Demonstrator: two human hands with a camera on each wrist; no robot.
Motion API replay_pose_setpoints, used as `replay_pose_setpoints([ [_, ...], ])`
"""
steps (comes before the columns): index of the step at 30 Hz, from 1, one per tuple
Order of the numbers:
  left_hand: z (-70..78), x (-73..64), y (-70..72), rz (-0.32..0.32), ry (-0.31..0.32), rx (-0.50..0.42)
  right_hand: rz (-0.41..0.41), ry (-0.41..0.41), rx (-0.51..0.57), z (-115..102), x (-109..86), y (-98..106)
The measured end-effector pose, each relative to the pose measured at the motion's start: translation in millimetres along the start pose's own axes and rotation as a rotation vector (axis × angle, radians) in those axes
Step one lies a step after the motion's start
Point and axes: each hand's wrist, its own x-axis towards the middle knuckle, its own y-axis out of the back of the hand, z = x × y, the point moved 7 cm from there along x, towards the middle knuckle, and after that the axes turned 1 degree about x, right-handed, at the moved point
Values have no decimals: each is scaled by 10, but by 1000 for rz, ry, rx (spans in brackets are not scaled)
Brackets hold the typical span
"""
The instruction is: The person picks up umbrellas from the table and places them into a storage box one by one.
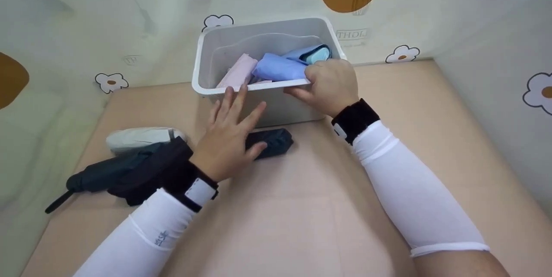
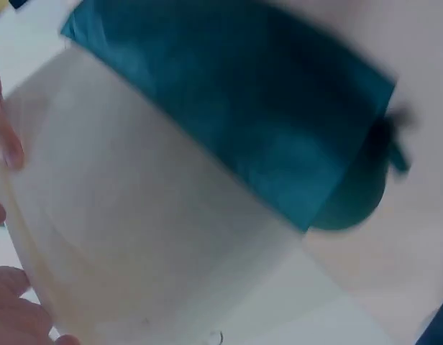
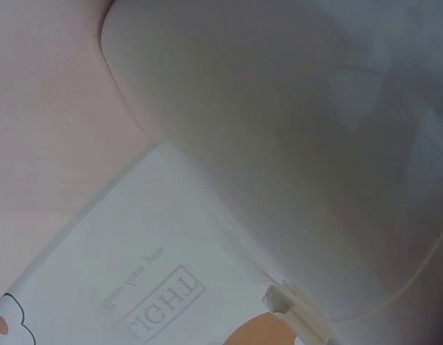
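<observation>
A white plastic bin (image 1: 267,106) stands at the back of the table. My right hand (image 1: 330,85) grips its front rim near the right corner, thumb below the rim. The left hand (image 1: 228,139) has its fingers spread, the fingertips at the bin's front rim; whether they press on it I cannot tell. Inside lie a pink fabric bundle (image 1: 239,70), a blue fabric bundle (image 1: 280,67) and a light-blue item (image 1: 318,55). Beneath the left hand lies a dark folded umbrella (image 1: 274,142), seen close as dark teal fabric (image 2: 229,93) in the left wrist view.
Left of the left hand lie a cream folded umbrella (image 1: 138,140), a dark green one with a strap (image 1: 101,173) and a black folded one (image 1: 148,175). A wall covering (image 1: 164,22) with printed flowers rises behind the table (image 1: 293,225).
</observation>
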Motion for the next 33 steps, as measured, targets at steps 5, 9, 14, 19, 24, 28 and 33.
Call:
replay_pose_setpoints([
  [5,-3,-132,-295,-156,34,-36,0,2,-12,-7,-2,6],
  [9,-67,-227,-535,-288,96,-49,-21,-5,-16,-6,-7,-14],
  [14,-88,-293,-670,-363,128,-62,-37,-12,-21,-3,-9,-25],
  [19,-83,-254,-646,-287,133,-47,-26,-11,-21,0,0,2],
  [24,-72,-232,-645,-259,137,-41,-48,-14,-18,4,11,-11],
  [28,-52,-215,-647,-246,141,-56,-42,-22,-17,18,11,-9],
  [33,-18,-192,-652,-239,140,-79,-16,-10,-6,16,1,-2],
])
